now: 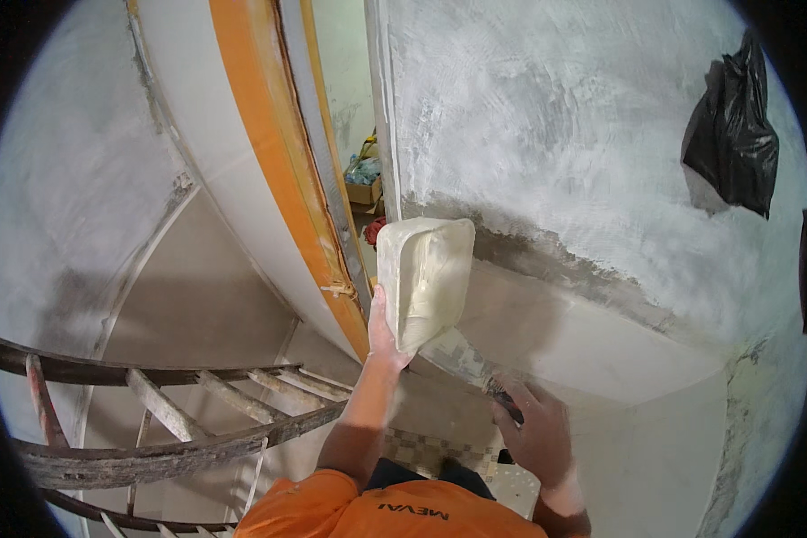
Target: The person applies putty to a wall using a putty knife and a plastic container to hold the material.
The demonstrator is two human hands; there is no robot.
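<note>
My left hand (384, 334) is closed round the side and lower end of a white plastic tub (389, 269). The tub is tilted, and creamy white filler paste (428, 285) coats its inside. Lower right of it, my right hand (540, 430) grips the dark handle of a putty knife (460, 356). The knife's wide, paste-smeared blade points up and left, its end at the tub's bottom edge. Whether the blade touches the tub I cannot tell. The fingertips of my left hand are partly hidden behind the tub.
A worn wooden ladder (179, 462) spans the lower left. An orange door (264, 125) with a handle stands beside an opening showing a cardboard box (364, 193). Patchy plastered wall (547, 117) rises ahead, with a black plastic bag (737, 134) hanging at right. Patterned tiles (430, 451) lie below.
</note>
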